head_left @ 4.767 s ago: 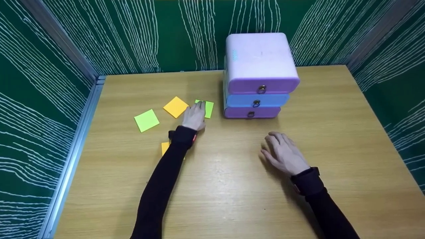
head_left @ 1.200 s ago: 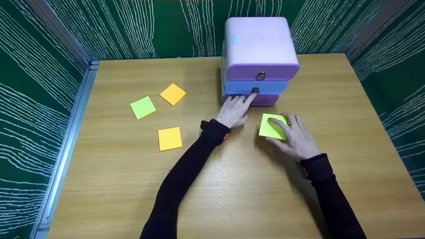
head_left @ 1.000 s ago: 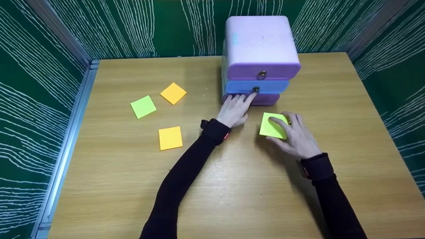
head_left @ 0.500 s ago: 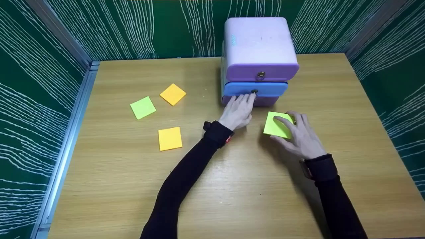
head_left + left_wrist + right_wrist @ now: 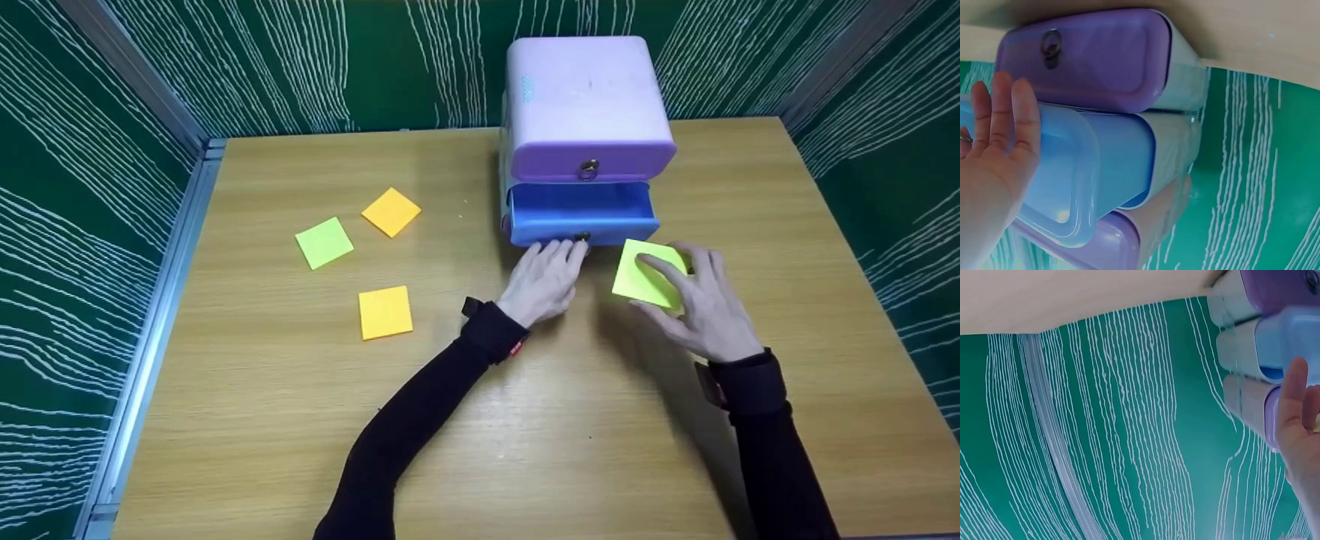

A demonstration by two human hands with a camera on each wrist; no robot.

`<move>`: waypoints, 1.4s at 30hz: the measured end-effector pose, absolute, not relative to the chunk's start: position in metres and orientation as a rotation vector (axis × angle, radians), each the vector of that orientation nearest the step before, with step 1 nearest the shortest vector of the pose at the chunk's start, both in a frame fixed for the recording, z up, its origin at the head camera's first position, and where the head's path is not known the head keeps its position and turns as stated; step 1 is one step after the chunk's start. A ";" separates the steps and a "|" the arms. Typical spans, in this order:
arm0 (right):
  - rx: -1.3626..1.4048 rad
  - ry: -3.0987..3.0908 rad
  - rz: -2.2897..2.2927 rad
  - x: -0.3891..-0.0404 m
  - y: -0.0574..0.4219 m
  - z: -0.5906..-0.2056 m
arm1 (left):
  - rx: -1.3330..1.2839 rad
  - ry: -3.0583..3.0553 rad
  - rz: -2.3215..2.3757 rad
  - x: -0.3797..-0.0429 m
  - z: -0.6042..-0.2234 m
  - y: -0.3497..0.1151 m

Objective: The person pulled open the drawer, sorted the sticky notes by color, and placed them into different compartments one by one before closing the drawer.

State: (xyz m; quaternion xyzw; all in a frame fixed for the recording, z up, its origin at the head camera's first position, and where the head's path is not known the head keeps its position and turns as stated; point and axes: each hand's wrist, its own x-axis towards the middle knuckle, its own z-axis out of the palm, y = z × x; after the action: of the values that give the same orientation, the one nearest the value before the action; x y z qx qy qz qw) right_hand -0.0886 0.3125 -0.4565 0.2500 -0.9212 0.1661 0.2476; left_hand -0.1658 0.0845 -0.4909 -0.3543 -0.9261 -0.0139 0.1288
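A small three-drawer chest (image 5: 589, 90) in lilac and blue stands at the back of the table. Its blue middle drawer (image 5: 577, 201) is pulled out, so its inside shows from above. My left hand (image 5: 541, 285) holds the drawer's ring pull (image 5: 583, 237) by the fingertips. In the left wrist view, several straight fingers lie across the drawer front (image 5: 1061, 180), with the ring at the left edge. Right of the drawer, my right hand (image 5: 709, 304) holds a lime-green sticky note pad (image 5: 637, 279) between thumb and fingers, raised over its shadow.
On the left of the wooden table (image 5: 247, 390) lie a green sticky note pad (image 5: 324, 243), an orange pad (image 5: 391, 212) and a yellow-orange pad (image 5: 385, 312). The purple top drawer (image 5: 547, 161) is closed. Green walls with white lines (image 5: 420, 67) enclose the table.
The left hand has taken the green pad from the left, now in the right hand, then drawn the blue middle drawer out toward me. The right hand has shifted right with the pad.
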 end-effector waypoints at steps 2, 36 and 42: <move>0.675 -2.513 0.453 -0.088 0.311 -0.450 | -1.036 -2.686 -0.039 -0.161 -0.492 0.084; 0.407 -2.850 0.458 -0.179 0.239 -0.421 | -1.043 -2.520 0.002 -0.114 -0.511 0.068; 0.311 -2.967 0.491 -0.184 0.238 -0.422 | -1.077 -2.532 -0.041 -0.110 -0.511 0.041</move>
State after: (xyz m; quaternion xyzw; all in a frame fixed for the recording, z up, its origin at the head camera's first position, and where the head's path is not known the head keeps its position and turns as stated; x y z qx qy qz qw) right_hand -0.1836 0.2379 -0.4224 0.1027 -0.9796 0.1622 0.0589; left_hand -0.1105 0.0406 -0.5112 -0.3840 -0.9027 -0.0147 0.1936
